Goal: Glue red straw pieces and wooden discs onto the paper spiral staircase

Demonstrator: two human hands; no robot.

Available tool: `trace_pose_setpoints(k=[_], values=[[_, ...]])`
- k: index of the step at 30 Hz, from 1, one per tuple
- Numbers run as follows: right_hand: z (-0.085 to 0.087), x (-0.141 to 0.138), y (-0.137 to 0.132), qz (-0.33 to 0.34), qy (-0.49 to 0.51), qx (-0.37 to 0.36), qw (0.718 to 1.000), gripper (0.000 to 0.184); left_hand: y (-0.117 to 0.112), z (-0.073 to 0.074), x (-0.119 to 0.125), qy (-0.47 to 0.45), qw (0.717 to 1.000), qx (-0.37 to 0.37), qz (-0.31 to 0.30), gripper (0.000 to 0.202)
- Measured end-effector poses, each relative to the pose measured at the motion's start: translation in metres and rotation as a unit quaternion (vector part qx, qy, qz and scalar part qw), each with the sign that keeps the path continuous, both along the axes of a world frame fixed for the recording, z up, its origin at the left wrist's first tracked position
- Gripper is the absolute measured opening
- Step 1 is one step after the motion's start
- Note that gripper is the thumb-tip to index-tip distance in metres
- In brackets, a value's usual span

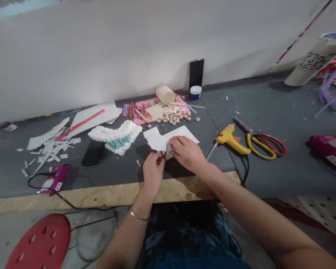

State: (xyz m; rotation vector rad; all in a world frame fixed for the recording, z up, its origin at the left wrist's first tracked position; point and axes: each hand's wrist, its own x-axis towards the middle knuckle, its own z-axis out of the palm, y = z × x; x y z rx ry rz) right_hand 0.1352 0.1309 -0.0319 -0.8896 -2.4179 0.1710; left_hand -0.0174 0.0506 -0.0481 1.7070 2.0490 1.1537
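My left hand (154, 170) is closed, its fingertips pinched at the lower edge of a white craft piece (155, 139) that looks like paper or card. Small red strips show just beside those fingertips. My right hand (188, 152) bends over the same piece from the right, thumb and fingers closed on its edge. A flat white sheet (186, 132) lies behind the right hand. Left of the hands rests a fluffy white shape (116, 133) with teal strips across it. A yellow hot glue gun (231, 139) lies right of the right hand.
Scissors (261, 140) with red and yellow handles lie beyond the glue gun. Pistachio shells (175, 117), crayons (133, 110) and a cylinder (165, 94) sit at the back. A phone (196, 73) leans on the wall. White strips (49, 144) and a purple power strip (54, 180) lie left.
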Motion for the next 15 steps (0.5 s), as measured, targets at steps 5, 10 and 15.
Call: trace_pose_setpoints(k=[5, 10, 15], values=[[0.0016, -0.0004, -0.0009, -0.004, 0.001, 0.000, 1.000, 0.025, 0.0029, -0.0007, 0.0020, 0.010, 1.000, 0.002, 0.014, 0.010], [0.0019, -0.0009, -0.0013, -0.003, 0.006, -0.005, 1.000, 0.025, 0.0058, -0.0013, 0.0033, 0.016, 1.000, -0.011, 0.021, 0.012], [-0.0006, -0.0009, -0.0005, -0.001, 0.010, 0.004, 1.000, 0.023, 0.0053, 0.0053, 0.0062, 0.063, 0.996, -0.040, 0.054, 0.009]])
